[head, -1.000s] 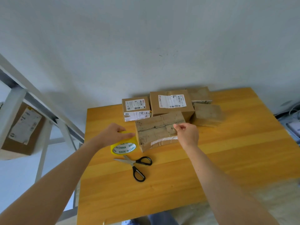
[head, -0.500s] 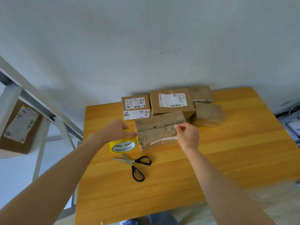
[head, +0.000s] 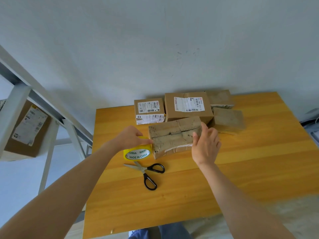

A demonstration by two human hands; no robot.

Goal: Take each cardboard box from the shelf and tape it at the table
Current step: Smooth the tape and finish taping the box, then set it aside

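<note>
Wood-grain table (head: pixel 241 169) carries everything we work on, and the long worn box (head: pixel 172 137) lies flat near its middle. Well to the left of that box stands the white shelf (head: pixel 15 104), with one labelled carton (head: pixel 25 128) on it. Just behind the long worn box sit a large labelled box (head: pixel 188 107) and a smaller labelled box (head: pixel 149 111); to its right rear are two scuffed boxes (head: pixel 228 120). Our right hand (head: pixel 205 144) grips the box's right end, thumb on top and fingers curled against its face; whether it also pinches clear tape we cannot tell. Our left hand (head: pixel 129 138) curls over the yellow tape roll (head: pixel 138 153), which touches the box's left end. Black-handled scissors (head: pixel 146 173) lie open just in front of the box.
</note>
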